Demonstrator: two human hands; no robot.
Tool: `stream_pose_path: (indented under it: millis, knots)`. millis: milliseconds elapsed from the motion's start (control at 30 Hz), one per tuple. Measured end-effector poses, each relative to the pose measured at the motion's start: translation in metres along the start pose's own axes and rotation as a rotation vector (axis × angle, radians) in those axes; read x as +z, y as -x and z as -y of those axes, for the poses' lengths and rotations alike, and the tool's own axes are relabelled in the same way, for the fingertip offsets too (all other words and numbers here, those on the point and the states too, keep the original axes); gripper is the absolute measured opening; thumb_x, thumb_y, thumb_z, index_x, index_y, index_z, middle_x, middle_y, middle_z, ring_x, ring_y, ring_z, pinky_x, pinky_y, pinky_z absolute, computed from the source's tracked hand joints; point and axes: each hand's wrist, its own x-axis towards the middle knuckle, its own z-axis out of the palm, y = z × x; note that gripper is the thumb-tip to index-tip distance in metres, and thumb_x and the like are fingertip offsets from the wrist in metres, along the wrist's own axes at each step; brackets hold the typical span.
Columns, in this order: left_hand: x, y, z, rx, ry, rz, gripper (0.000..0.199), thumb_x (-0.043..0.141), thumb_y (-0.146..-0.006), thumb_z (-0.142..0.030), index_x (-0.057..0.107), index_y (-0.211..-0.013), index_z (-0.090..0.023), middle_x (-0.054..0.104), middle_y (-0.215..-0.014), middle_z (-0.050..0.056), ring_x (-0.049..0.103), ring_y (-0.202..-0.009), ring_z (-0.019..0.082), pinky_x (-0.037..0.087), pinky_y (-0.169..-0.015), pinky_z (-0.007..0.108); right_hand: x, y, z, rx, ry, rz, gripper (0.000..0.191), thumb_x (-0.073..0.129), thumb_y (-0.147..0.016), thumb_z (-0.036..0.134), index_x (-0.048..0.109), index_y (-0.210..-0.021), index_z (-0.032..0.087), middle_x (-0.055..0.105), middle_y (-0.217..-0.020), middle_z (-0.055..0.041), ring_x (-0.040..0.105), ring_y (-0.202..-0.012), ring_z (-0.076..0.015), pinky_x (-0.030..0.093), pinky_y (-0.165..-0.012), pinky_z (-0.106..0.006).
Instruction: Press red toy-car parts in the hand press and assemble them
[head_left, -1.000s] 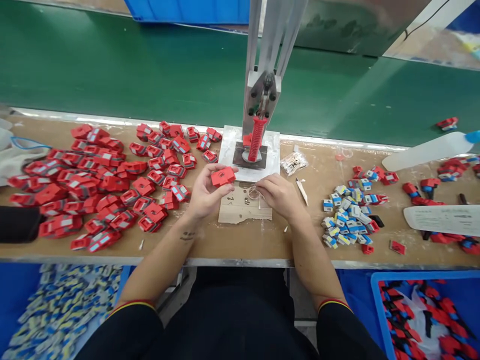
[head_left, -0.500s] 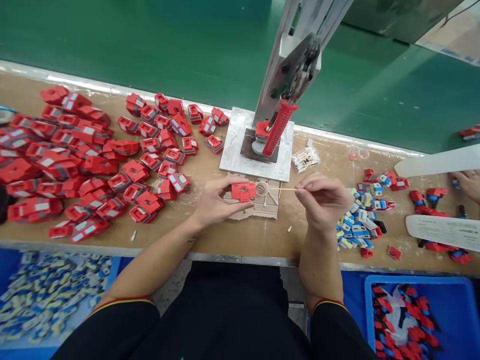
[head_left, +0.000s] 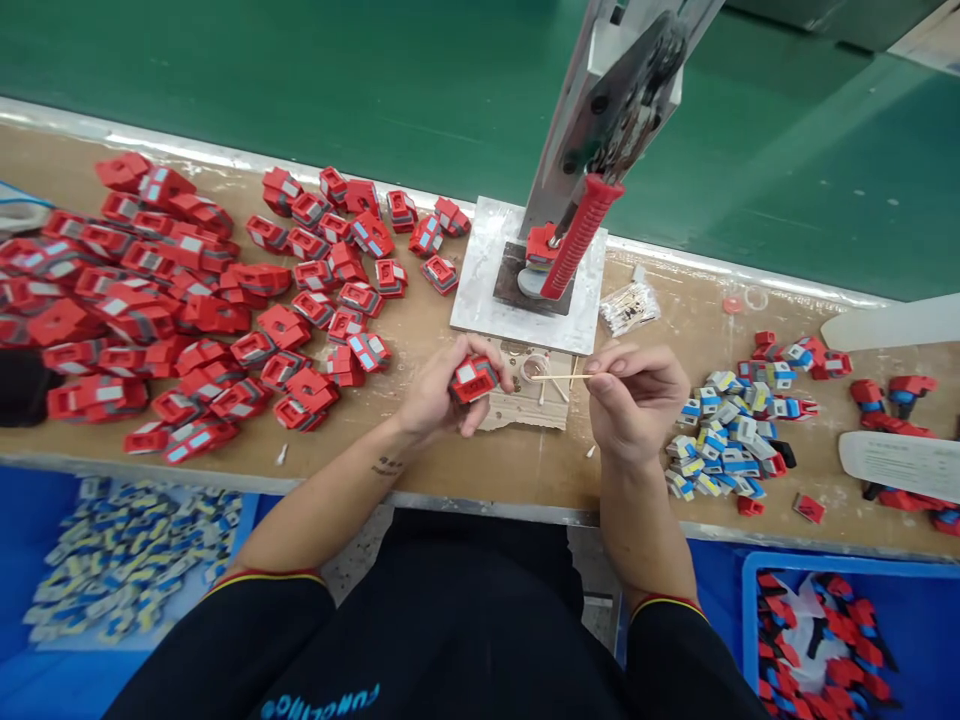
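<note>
My left hand (head_left: 442, 390) is closed around a red plastic toy part (head_left: 474, 379), whose grey and white side now faces up. In my right hand (head_left: 637, 395) a thin cotton swab (head_left: 559, 377) is pinched between thumb and fingers, pointing left. Its tip is over a small round clear dish (head_left: 535, 368) on a piece of cardboard (head_left: 517, 412). Loose cotton swabs (head_left: 553, 388) lie beside the dish. Just behind stands a hand press with a red handle (head_left: 581, 240) on a metal base plate (head_left: 476, 285); another red part (head_left: 541, 243) sits under it.
Many red toy parts (head_left: 187, 300) cover the bench's left side. A pack of swabs (head_left: 630, 305) lies right of the press. Small blue and white parts (head_left: 724, 435) are heaped at right. Blue bins (head_left: 919, 570) with parts stand below the bench edge.
My left hand has turned the red part over, from its flat holed face to its grey-edged side. The swab in my right hand has moved left, over the dish. The view has shifted slightly.
</note>
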Motion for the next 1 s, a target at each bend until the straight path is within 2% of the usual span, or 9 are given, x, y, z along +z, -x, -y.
stream_pose_path:
  millis: [100,233,467,633,733,1000]
  knots:
    - [0.007,0.001,0.004,-0.113,0.029,-0.009,0.062,0.057,-0.09,-0.08,0.055,-0.08,-0.019,0.073,-0.068,0.004,0.039,-0.026,0.006,0.021,-0.032,0.021,0.01,0.006,0.002,0.023,-0.01,0.051,0.031,0.082,-0.09,0.047,0.06,-0.081,0.027,0.065,-0.068,0.001,0.064,-0.062,-0.0175,0.054,-0.059,-0.035]
    - [0.009,0.0,0.009,-0.161,0.034,-0.034,0.069,0.045,-0.092,-0.085,0.056,-0.075,-0.019,0.071,-0.061,0.005,0.039,-0.027,0.007,0.017,-0.033,0.022,0.02,0.013,0.001,0.031,-0.021,0.126,0.026,0.081,-0.091,0.042,0.063,-0.081,0.026,0.068,-0.069,0.0009,0.065,-0.061,-0.0163,0.052,-0.056,-0.032]
    - [0.005,-0.001,0.011,-0.19,0.057,0.001,0.069,0.04,-0.094,-0.084,0.057,-0.077,-0.019,0.071,-0.061,0.004,0.042,-0.028,0.009,0.02,-0.033,0.023,0.027,0.016,-0.001,0.011,0.024,0.175,0.026,0.078,-0.094,0.043,0.063,-0.082,0.026,0.072,-0.07,0.0002,0.068,-0.062,-0.0159,0.053,-0.056,-0.032]
    - [0.005,-0.001,0.012,-0.21,0.07,-0.001,0.068,0.041,-0.094,-0.084,0.055,-0.077,-0.019,0.07,-0.061,0.004,0.044,-0.028,0.009,0.023,-0.033,0.022,0.032,0.016,-0.002,-0.028,-0.057,0.23,0.014,0.078,-0.095,0.027,0.067,-0.087,0.027,0.071,-0.065,0.003,0.069,-0.062,-0.0156,0.051,-0.057,-0.03]
    - [0.006,-0.001,0.01,-0.23,0.066,-0.021,0.068,0.039,-0.095,-0.083,0.055,-0.077,-0.019,0.068,-0.059,0.003,0.045,-0.029,0.01,0.023,-0.034,0.022,0.031,0.016,-0.002,-0.052,-0.029,0.228,0.011,0.077,-0.095,0.023,0.068,-0.089,0.028,0.071,-0.065,0.0035,0.069,-0.062,-0.0162,0.05,-0.057,-0.031]
    - [0.008,0.0,0.006,-0.215,0.052,-0.066,0.068,0.04,-0.096,-0.083,0.055,-0.078,-0.019,0.07,-0.06,0.004,0.044,-0.027,0.009,0.023,-0.033,0.021,0.013,0.01,0.003,-0.187,0.226,0.244,0.015,0.079,-0.089,0.015,0.071,-0.085,0.027,0.079,-0.074,0.0005,0.073,-0.064,-0.0182,0.058,-0.059,-0.034]
